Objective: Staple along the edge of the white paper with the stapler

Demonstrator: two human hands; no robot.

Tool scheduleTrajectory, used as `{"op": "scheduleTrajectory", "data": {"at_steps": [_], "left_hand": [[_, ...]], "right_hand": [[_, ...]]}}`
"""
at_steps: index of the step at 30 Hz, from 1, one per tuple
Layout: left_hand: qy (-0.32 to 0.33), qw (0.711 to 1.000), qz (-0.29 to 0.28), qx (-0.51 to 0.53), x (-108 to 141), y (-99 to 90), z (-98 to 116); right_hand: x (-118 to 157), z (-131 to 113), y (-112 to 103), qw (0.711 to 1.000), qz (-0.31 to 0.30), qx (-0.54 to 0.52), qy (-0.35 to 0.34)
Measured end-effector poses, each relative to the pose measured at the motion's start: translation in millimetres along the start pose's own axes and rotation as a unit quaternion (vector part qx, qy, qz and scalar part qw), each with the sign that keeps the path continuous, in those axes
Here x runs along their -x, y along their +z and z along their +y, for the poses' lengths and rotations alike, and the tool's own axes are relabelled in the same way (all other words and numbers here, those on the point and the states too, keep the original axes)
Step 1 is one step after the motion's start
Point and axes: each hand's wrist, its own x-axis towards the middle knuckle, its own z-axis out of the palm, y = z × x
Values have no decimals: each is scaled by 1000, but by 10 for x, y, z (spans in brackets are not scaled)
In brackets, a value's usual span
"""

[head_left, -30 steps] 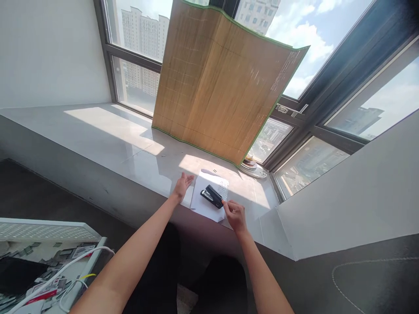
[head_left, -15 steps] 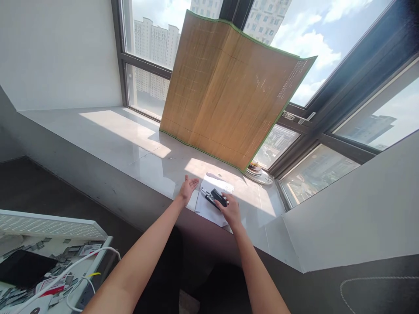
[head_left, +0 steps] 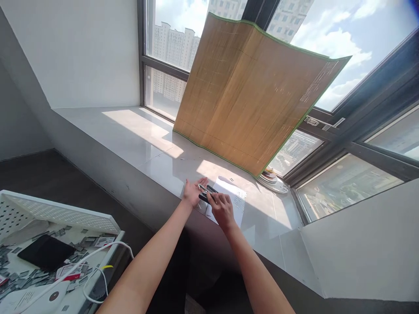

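My right hand (head_left: pixel 223 211) grips a black stapler (head_left: pixel 207 197) above the ledge. The stapler's top is swung up, baring the metal staple channel. My left hand (head_left: pixel 193 191) is held palm up with fingers stretched out, just under the stapler's front end; whether the two touch I cannot tell. Below lie white paper sheets (head_left: pixel 240 205) with some writing on them, partly covered by my right hand. A few tiny staple-like bits (head_left: pixel 231 179) rest on the ledge just beyond the paper.
A bamboo mat (head_left: pixel 252 100) with green edging leans against the window across the tiled ledge (head_left: pixel 147 152). Stacked plates (head_left: pixel 273 182) stand by its right corner. At lower left is a white perforated basket (head_left: pixel 65 216) with a black flat object, small grey pieces and a white cable.
My right hand has lifted the stapler off the paper and moved it left to my open left palm. The whole view has shifted slightly.
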Motion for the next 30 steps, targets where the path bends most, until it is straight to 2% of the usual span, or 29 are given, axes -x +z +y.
{"op": "scheduleTrajectory", "data": {"at_steps": [5,7,10,12,17,20,22,24,26,28,30], "left_hand": [[19,999,-15,24,13,-18,-6],[28,999,-23,23,7,-31,-14],[26,999,-28,12,-1,-40,-18],[17,999,-26,10,2,-34,-14],[8,998,-11,56,30,-1,-4],[1,997,-2,80,41,8,-7],[-2,997,14,81,41,9,-12],[-2,996,33,78,41,11,-15],[-1,996,42,80,49,17,-14],[-6,996,37,83,60,22,-9],[-15,996,31,83,70,22,-4]], "right_hand": [[78,26,-57,999,14,-25,32],[148,44,-107,992,51,-45,105],[291,82,-119,943,130,-103,288],[394,104,-84,903,144,-153,374],[525,221,-35,864,80,-251,430],[430,528,-67,844,101,-253,462],[278,854,-58,847,113,-235,463],[75,1205,16,870,41,-214,441],[-141,1495,157,877,-16,-203,436],[-328,1673,336,875,-35,-200,439],[-459,1744,508,873,-42,-200,442]]}}
